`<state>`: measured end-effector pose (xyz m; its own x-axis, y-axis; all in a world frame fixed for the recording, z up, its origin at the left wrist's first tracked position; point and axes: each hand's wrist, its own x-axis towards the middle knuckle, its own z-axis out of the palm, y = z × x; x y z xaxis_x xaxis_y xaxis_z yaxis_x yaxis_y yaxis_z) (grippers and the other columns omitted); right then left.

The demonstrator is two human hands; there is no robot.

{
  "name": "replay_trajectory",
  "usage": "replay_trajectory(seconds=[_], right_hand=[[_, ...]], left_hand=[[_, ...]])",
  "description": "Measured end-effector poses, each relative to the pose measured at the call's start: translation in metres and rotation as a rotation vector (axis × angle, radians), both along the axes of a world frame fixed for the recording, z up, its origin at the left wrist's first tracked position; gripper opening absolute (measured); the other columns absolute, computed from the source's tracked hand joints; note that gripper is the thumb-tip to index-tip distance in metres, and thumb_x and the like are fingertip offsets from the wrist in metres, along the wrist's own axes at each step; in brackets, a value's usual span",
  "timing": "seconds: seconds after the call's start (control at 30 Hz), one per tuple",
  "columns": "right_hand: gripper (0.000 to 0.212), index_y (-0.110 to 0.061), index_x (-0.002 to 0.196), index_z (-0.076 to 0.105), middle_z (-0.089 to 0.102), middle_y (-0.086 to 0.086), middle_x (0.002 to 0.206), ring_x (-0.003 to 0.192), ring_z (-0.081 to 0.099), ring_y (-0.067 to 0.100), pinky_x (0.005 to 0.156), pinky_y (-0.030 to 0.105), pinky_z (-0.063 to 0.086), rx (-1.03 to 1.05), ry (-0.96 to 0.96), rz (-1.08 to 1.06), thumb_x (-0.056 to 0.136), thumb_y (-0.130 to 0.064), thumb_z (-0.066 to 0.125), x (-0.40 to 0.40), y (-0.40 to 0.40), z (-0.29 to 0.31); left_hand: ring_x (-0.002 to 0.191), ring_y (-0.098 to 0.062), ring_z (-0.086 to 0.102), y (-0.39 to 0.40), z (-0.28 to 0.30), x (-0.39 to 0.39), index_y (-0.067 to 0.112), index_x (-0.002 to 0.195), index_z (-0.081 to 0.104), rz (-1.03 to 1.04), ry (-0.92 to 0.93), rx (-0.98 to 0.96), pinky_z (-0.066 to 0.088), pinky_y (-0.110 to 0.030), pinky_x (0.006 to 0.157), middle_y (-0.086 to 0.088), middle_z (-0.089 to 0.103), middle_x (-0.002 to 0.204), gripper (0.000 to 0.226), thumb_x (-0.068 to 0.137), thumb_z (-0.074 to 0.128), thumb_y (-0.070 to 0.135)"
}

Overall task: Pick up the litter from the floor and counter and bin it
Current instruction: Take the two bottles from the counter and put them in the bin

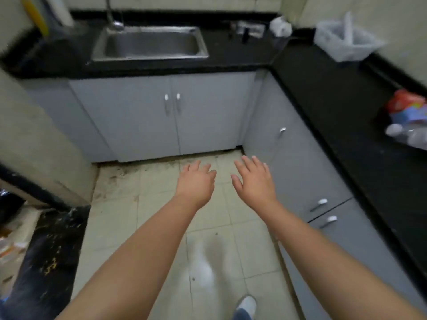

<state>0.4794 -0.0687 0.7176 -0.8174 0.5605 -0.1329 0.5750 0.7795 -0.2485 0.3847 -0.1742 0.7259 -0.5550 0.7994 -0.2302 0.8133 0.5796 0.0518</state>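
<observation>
My left hand [196, 181] and my right hand [253, 179] are stretched out side by side above the tiled floor [147, 218], palms down, fingers apart, holding nothing. On the black counter [346, 112] at the far right lie a crumpled red and blue wrapper [406, 107] and a clear plastic bottle [409, 136]. A crumpled white tissue [280, 26] sits in the counter's back corner. A clear plastic bag or lined bin [346, 40] stands on the counter at the back right. The floor under my hands shows dirt specks near the cabinet base.
A steel sink [150, 43] is set in the counter ahead, with grey cabinet doors [171, 116] below and along the right. A wall corner [34, 139] juts in at left, with a dark bag and blurred packaging [9, 245] below it. My shoe [247, 304] shows at the bottom.
</observation>
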Motion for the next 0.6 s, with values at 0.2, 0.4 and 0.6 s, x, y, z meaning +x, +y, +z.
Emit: replay_trajectory(seconds=[0.2, 0.4, 0.6], right_hand=[[0.046, -0.012, 0.139, 0.043, 0.041, 0.010, 0.150, 0.143, 0.030, 0.027, 0.117, 0.044, 0.024, 0.195, 0.181, -0.280, 0.096, -0.030, 0.041, 0.065, 0.161, 0.089], [0.043, 0.003, 0.125, 0.055, 0.059, 0.024, 0.127, 0.122, 0.051, 0.039, 0.100, 0.049, 0.041, 0.304, 0.294, -0.513, 0.090, -0.021, 0.052, 0.141, 0.267, 0.138], [0.042, -0.002, 0.131, 0.050, 0.055, 0.017, 0.133, 0.124, 0.047, 0.034, 0.098, 0.043, 0.041, 0.354, 0.233, -0.780, 0.092, -0.019, 0.051, 0.200, 0.350, 0.153]], left_hand=[[0.147, -0.026, 0.018, 0.177, 0.096, 0.028, 0.019, 0.144, 0.038, -0.216, 0.141, 0.187, 0.019, -0.040, 0.119, -0.002, 0.029, 0.157, 0.042, 0.102, 0.032, 0.022], [0.145, -0.027, 0.022, 0.294, 0.142, 0.074, 0.019, 0.142, 0.040, -0.343, 0.175, 0.263, 0.026, -0.040, 0.115, -0.002, 0.036, 0.152, 0.041, 0.101, 0.035, 0.024], [0.145, -0.027, 0.022, 0.397, 0.150, 0.099, 0.019, 0.142, 0.039, -0.486, 0.167, 0.287, 0.027, -0.043, 0.114, -0.003, 0.034, 0.153, 0.042, 0.100, 0.036, 0.023]])
